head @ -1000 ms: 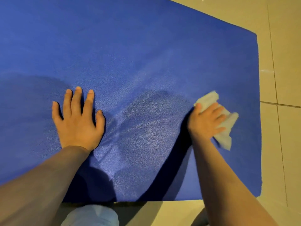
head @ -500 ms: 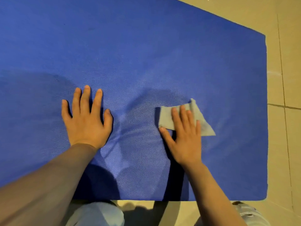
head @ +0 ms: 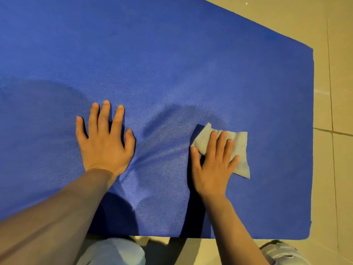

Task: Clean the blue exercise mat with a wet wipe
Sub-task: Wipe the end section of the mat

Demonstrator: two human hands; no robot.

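The blue exercise mat (head: 172, 64) lies flat on a tiled floor and fills most of the view. My left hand (head: 104, 142) presses palm-down on the mat, fingers spread, holding nothing. A little to its right, my right hand (head: 212, 163) lies flat on a crumpled white wet wipe (head: 239, 148), pinning it to the mat. The wipe sticks out beyond my fingertips and to the right. Damp-looking sheen and light creases show on the mat between the two hands.
Beige floor tiles (head: 336, 92) border the mat on the right and along the near edge. My knees in light trousers (head: 114, 251) rest on the floor just short of the mat's near edge. The mat's right corner (head: 305, 234) is close by.
My right hand swept the wipe leftward from near the mat's right side toward the middle, then shifted slightly back to the right. The left hand stayed planted on the mat.
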